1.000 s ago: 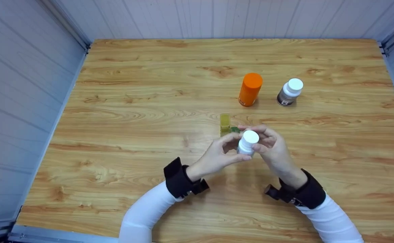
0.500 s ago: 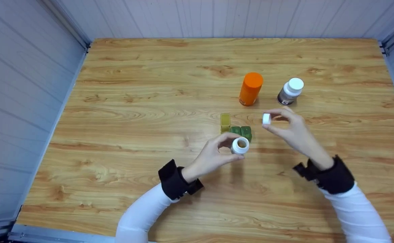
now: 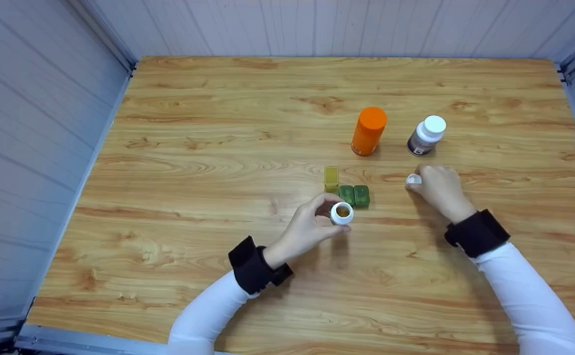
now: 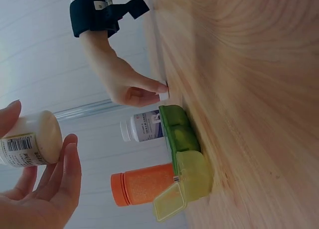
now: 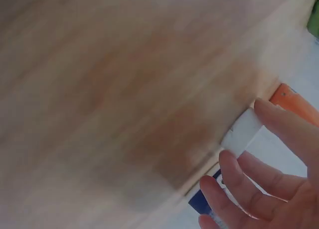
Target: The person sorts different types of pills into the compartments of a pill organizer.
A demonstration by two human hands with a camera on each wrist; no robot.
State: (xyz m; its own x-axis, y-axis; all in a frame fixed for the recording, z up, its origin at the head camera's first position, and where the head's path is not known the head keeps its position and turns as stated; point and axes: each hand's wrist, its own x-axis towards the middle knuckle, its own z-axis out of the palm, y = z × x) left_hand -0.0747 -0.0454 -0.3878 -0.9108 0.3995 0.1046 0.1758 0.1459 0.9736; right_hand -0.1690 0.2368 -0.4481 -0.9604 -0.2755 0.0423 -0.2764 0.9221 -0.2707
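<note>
My left hand (image 3: pixel 303 230) grips a small white pill bottle (image 4: pixel 31 141) around its sides, clear of the table. Its mouth is uncapped, and brownish contents show inside in the head view. Over to the right, my right hand (image 3: pixel 442 190) pinches the white bottle cap (image 3: pixel 413 180) between thumb and fingers, right at the tabletop; the cap's hollow side faces up. Just beyond the left hand lies a pill organizer (image 3: pixel 361 195) with green lidded compartments and a yellow compartment (image 4: pixel 195 176) whose lid stands open. The fingers partly cover the organizer's near edge in the head view.
An orange bottle (image 3: pixel 368 131) with an orange cap stands beyond the organizer. To its right is a white-capped bottle (image 3: pixel 427 135) with a dark label, just behind the right hand. Pale panelled walls (image 3: pixel 287 27) border the wooden table (image 3: pixel 193 133) at the back and sides.
The right hand has taken the cap off the bottle, carried it right and lowered it to the table. The left hand has shifted slightly left with the uncapped bottle.
</note>
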